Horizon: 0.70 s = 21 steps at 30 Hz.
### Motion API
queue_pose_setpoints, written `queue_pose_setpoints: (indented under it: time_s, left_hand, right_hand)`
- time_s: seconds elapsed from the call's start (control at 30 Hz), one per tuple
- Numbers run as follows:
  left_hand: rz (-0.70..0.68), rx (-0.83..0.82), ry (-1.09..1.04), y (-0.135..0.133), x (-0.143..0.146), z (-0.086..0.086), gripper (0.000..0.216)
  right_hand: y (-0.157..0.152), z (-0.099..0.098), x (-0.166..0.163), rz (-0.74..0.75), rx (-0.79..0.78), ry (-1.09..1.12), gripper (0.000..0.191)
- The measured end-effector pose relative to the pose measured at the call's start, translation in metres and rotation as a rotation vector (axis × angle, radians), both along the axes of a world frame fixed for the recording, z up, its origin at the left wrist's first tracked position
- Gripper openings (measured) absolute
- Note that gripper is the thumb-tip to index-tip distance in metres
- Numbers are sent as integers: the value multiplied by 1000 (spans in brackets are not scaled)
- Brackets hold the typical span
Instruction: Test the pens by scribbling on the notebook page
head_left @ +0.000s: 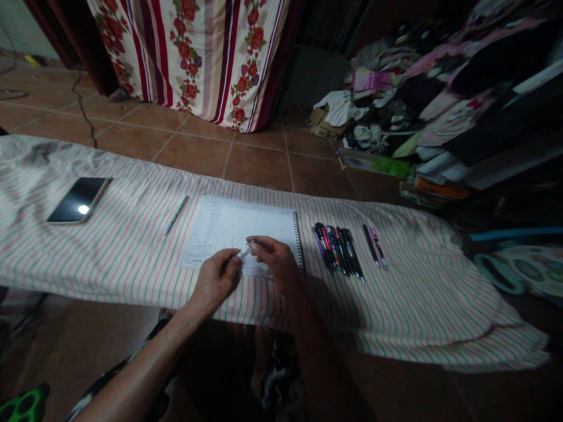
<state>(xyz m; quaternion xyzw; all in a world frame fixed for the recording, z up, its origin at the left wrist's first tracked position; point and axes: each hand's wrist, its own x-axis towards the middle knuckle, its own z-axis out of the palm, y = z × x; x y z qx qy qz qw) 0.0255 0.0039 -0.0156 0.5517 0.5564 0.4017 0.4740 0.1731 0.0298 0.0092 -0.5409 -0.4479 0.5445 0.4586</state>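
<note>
Over the front part of a spiral notebook (237, 220), both of my hands meet at a small, white, stick-like thing (243, 252). My left hand (216, 276) pinches its near left end between thumb and fingers. At the other end, the fingertips of my right hand (278, 261) are closed on it. Its exact kind is too small and blurred to make out. The notebook lies with a written page upward and its coil on the right. A pale pen (176, 215) rests left of the notebook, and a row of several dark and coloured pens (338, 249) lies to its right.
A phone (80, 200) lies at the left of the striped cloth (413, 293). Two more pens (375, 246) are right of the row. Beyond the cloth's far edge are floor tiles, a flowered curtain (189, 53) and heaped clothes (396, 88).
</note>
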Motion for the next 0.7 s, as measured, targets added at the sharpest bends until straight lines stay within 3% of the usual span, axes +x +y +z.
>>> queue_pose_setpoints:
  time_s: [0.2, 0.7]
  left_hand:
    - [-4, -28, -26, 0, 1, 7, 32]
    - [-3, -37, -122, 2, 1, -1, 32]
  right_hand:
    - [0, 0, 0, -9, 1, 5, 19]
    - [3, -5, 2, -30, 17, 33, 30]
